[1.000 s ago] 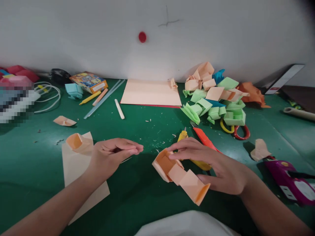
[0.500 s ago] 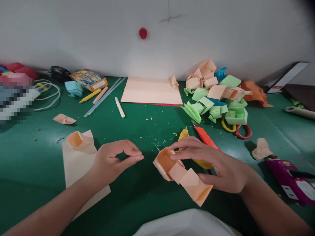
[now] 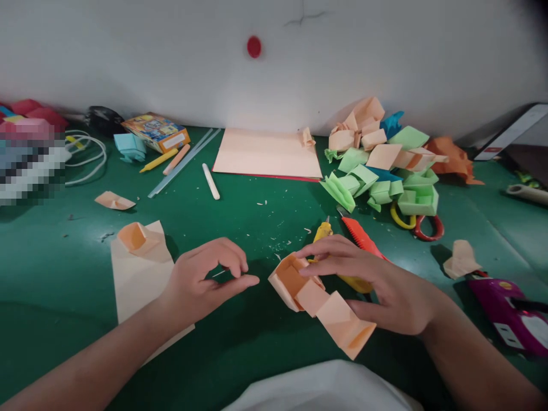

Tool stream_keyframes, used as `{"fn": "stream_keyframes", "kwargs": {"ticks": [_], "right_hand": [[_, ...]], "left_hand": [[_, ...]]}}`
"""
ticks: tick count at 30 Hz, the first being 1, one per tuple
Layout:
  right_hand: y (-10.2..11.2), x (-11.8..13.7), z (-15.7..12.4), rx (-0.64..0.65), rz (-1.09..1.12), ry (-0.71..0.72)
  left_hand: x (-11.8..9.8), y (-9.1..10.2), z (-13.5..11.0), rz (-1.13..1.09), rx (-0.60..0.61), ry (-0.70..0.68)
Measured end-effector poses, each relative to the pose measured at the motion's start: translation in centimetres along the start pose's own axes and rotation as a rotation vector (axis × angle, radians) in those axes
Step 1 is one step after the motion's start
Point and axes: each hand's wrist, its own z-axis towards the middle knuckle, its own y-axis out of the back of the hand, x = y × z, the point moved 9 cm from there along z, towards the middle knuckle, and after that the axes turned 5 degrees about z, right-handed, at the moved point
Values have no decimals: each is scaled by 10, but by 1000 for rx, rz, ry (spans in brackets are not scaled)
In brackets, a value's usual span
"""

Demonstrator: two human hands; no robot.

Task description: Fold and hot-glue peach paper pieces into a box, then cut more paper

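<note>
On the green mat (image 3: 257, 220) right in front of me, my right hand (image 3: 381, 288) has the folded peach paper chain (image 3: 319, 299). Fingers lie over the rim of its open box end, the thumb is underneath, and it's a firm grasp. The chain runs from that box down towards my body, its lower end tilted just above the mat. My left hand (image 3: 201, 282) hovers just beside it, forefinger curled over towards the thumb in a ring. The tips are close, and I can't tell whether they pinch anything. Under that wrist lies a peach sheet (image 3: 137, 285) with a small folded cup (image 3: 133, 237) on its far corner. A yellow cutter (image 3: 322, 231) pokes out from behind my right fingers, with an orange cutter (image 3: 362, 240) just beside it. Further back sits a heap of green and peach folded pieces (image 3: 385, 171), with scissors (image 3: 422, 228) at its near edge.
</note>
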Motion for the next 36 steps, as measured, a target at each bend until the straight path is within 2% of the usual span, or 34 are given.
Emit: {"fn": "stream_keyframes", "kwargs": {"ticks": [4, 7, 15, 20, 26, 36], "right_hand": [[0, 1, 0, 0, -10, 1], [-1, 0, -1, 3, -21, -5], [-1, -1, -3, -8, -52, -5], [1, 7, -2, -41, -77, 22], [9, 24, -2, -145, -103, 105], [8, 31, 2, -147, -126, 179]], "left_hand": [[-29, 8, -6, 287, -73, -277], [-41, 12, -10, 413, -92, -375], [-28, 7, -1, 421, -20, -281], [-27, 7, -1, 402, -53, -259], [-24, 6, -2, 376, -64, -248], [-19, 4, -2, 318, -59, -228]]}}
